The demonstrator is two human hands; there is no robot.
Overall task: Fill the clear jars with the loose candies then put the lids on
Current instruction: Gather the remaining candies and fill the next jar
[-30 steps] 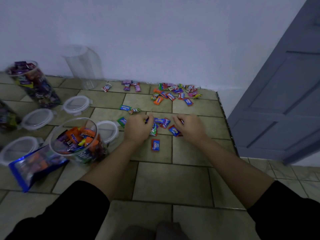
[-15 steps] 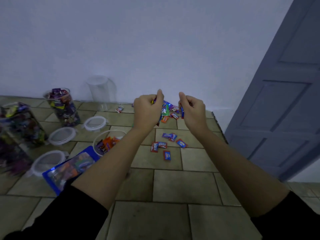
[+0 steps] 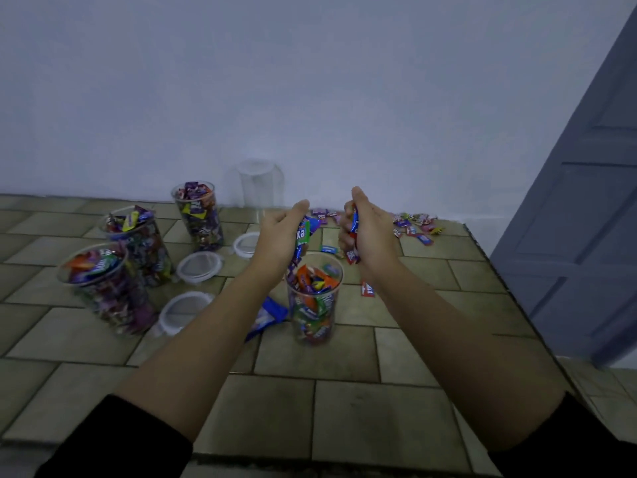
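Both your hands have come away from the scattered sweets and now hang above the open jar [image 3: 315, 305] at the middle of the frame; half a second ago it sat below and to the left of them. Your left hand [image 3: 281, 232] is curled round a bunch of wrapped candies [image 3: 303, 236], with green and blue wrappers sticking out below the fingers, just over the jar's rim. Your right hand [image 3: 370, 232] grips a second bunch [image 3: 352, 255], red and blue wrappers showing by the thumb and under the palm, just right of the rim. The jar stands upright on the tiled counter [image 3: 344, 401], filled most of the way up. One red candy [image 3: 367, 289] lies on the counter just right of the jar. More loose candies [image 3: 413, 227] lie further back at the right, near the wall [image 3: 310, 98]. At centre left stand three open-topped filled jars [image 3: 138, 243], with three lids [image 3: 200, 267] lying flat between them and your left arm. An empty jar [image 3: 260, 184] stands against the wall. A blue bag [image 3: 267, 317] pokes out from behind your left forearm.
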